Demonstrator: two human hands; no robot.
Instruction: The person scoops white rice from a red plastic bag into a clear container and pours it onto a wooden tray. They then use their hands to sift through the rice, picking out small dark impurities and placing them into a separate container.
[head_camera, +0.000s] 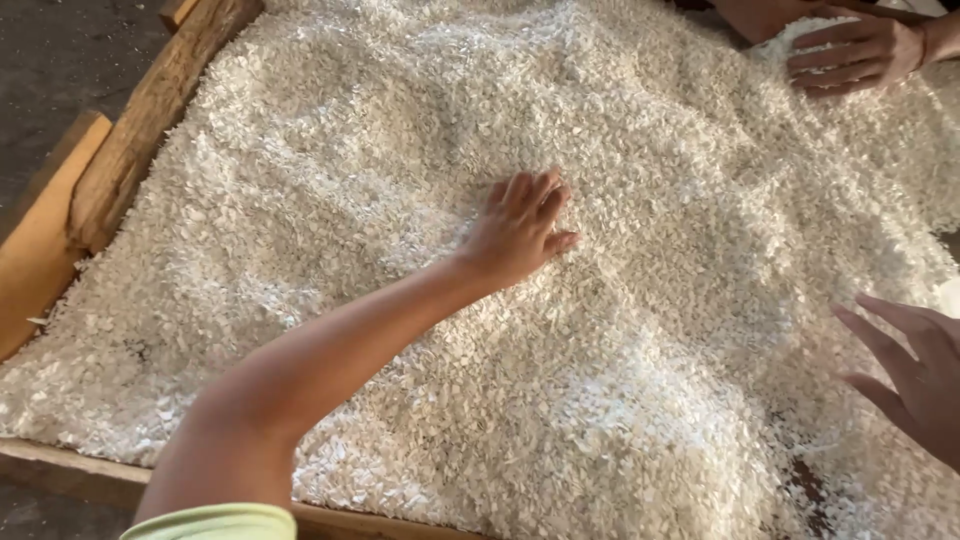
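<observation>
A wide heap of white chips (620, 300) fills a flat wooden tray (130, 150), whose log rim runs along the left side and the near side of the heap. The left hand (520, 230) lies palm down on the chips near the middle of the heap, fingers stretched flat and slightly apart, holding nothing. The right hand (915, 375) is at the right edge of the heap, fingers spread, just above the chips; I cannot tell if it touches them. At the far right corner of the heap, another person's hand (855, 52) rests on the chips with fingers bent.
</observation>
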